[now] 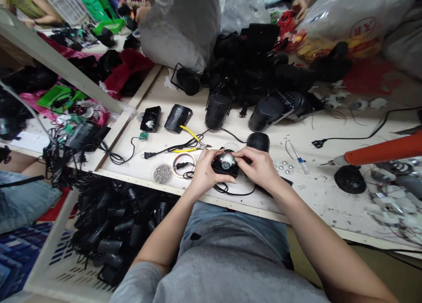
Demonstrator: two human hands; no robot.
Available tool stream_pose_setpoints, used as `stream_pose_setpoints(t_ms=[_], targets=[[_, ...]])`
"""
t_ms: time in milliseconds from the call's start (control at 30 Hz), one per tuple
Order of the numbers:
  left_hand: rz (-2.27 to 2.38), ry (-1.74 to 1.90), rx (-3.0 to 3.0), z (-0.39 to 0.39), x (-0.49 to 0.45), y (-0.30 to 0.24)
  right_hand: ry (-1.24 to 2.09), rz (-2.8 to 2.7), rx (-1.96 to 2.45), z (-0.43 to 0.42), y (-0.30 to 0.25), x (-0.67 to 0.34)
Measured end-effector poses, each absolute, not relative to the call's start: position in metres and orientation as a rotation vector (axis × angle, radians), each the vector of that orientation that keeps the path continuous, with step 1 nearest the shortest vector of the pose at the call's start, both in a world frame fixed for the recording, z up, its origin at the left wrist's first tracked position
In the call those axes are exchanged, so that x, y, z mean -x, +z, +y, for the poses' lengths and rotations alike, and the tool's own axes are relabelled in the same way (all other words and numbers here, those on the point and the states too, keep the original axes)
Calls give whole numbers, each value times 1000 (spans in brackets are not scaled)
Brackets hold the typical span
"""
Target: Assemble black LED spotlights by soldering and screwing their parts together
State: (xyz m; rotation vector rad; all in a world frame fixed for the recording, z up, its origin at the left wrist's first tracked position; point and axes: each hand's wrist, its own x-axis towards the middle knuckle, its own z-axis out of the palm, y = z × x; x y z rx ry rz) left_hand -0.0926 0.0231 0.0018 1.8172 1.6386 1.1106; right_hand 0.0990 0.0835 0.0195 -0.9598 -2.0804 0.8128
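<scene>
Housing [224, 167] is gripped by left hand [206, 173] and right hand [257, 169], metal motor [226, 160] left showing, black cap [258, 141] not fitted yet.

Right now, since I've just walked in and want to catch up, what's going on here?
At a cluttered workbench, a person's left hand and right hand grip a small black housing with a round metal part set in it. Yellow-handled pliers and a dish of small metal pieces lie nearby, with black cylindrical housings further back.
</scene>
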Motion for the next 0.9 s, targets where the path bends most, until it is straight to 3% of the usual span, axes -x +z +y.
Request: stream_pose_setpoints(t_ms=[467, 900], targets=[[1783, 924, -2006, 10, 89, -11, 759, -2125, 983, 78, 12, -102], [1624, 1031, -2219, 9, 95, 6, 424, -2167, 1092, 69, 11, -95]])
